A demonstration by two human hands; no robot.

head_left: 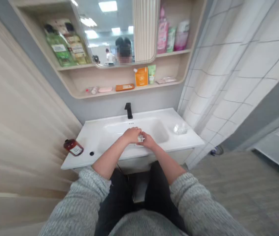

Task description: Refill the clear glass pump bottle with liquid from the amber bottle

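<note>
Over the front part of the white sink (162,126), my two hands come together. Between them is a small whitish object (140,138), partly hidden by fingers and too small to name. My left hand (132,135) has its fingers curled over it from the left. From the right, the fingers of my right hand (148,141) close round its other side. Behind my hands stands a black faucet (129,110); no water can be made out.
A brown bottle (73,147) lies at the counter's left end, near a black round spot (91,153). A clear plastic item (180,128) sits on the right. Above is a mirror cabinet (144,29) whose shelves hold several bottles and an orange pouch (141,77). Tiled wall (228,78) borders the right.
</note>
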